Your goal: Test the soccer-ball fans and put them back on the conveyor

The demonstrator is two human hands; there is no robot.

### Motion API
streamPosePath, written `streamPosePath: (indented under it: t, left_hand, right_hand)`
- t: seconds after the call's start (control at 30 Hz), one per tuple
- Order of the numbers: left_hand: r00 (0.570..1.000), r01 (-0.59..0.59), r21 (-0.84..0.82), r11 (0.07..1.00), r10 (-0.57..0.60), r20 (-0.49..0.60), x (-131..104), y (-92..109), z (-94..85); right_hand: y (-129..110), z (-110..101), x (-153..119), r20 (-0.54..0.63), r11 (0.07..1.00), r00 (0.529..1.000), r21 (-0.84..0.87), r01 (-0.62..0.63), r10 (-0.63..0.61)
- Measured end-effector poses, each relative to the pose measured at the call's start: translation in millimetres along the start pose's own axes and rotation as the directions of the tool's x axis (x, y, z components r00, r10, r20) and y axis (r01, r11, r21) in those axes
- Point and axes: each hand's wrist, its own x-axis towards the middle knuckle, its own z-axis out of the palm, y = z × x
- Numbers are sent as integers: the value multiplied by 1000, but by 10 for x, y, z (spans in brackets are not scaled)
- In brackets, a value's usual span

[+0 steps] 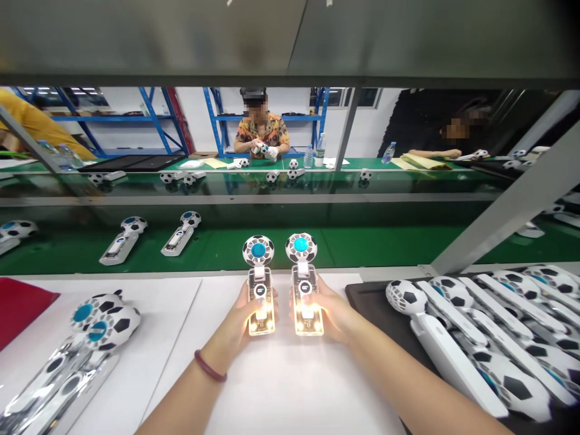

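My left hand is wrapped round a handheld fan with a round football-patterned head, a blue centre and a clear body. My right hand holds a matching fan, whose centre glows a brighter turquoise. Both fans are upright side by side, not touching, above the white table surface. Each has a small round lit display and warm lights shining near the bottom of its body. My thumbs rest on the front of the two bodies.
Several similar fans fill a black tray at right. More fans lie at left near a red item. A green conveyor carries fans beyond the table. A slanted metal post stands at right. People sit across.
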Motion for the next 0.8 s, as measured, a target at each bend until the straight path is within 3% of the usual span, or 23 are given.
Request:
streamPosePath:
  t: [0.43,0.8]
  left_hand:
    - [997,-21,-49,999,24,67,11,-44,8]
    - [995,-33,-51,998,38,94,5,-43,13]
  right_hand:
    - [37,25,-10,-6,1000,1000,-9,28,-28]
    - [64,-5,-29,116,998,992,30,55,-58]
